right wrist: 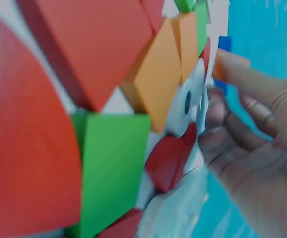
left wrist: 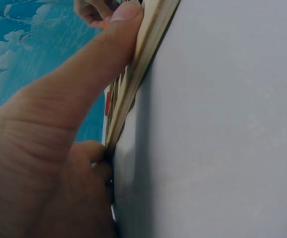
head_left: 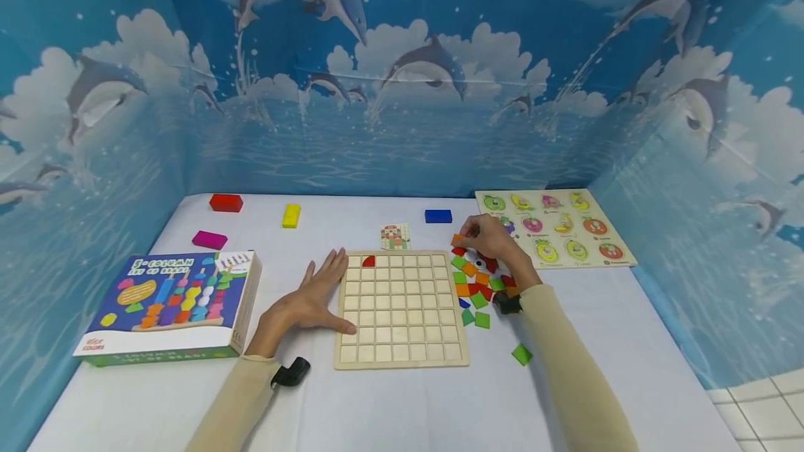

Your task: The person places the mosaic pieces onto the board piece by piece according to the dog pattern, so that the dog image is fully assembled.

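Note:
My left hand point(head_left: 309, 302) lies with spread fingers along the left edge of a wooden grid board point(head_left: 402, 363). Its thumb point(left wrist: 103, 49) rests on the board's rim in the left wrist view. One red tile with a rounded corner point(head_left: 368, 261) sits in the top row of the grid. Beyond the board's upper right corner, my right hand point(head_left: 493, 237) pinches an orange tile point(head_left: 458, 239) between thumb and finger. Below that hand spreads a loose pile of green, orange and red tiles, with a green tile point(right wrist: 114, 166) close to the right wrist camera.
A picture card point(head_left: 395, 236) lies behind the board. At the back right is a fruit puzzle board point(head_left: 587, 246); a boxed bead set point(head_left: 169, 305) stands at left. Red point(head_left: 226, 202), magenta point(head_left: 210, 239), yellow point(head_left: 292, 215) and blue point(head_left: 438, 216) blocks lie toward the back. A lone green tile point(head_left: 521, 354) is near the right forearm.

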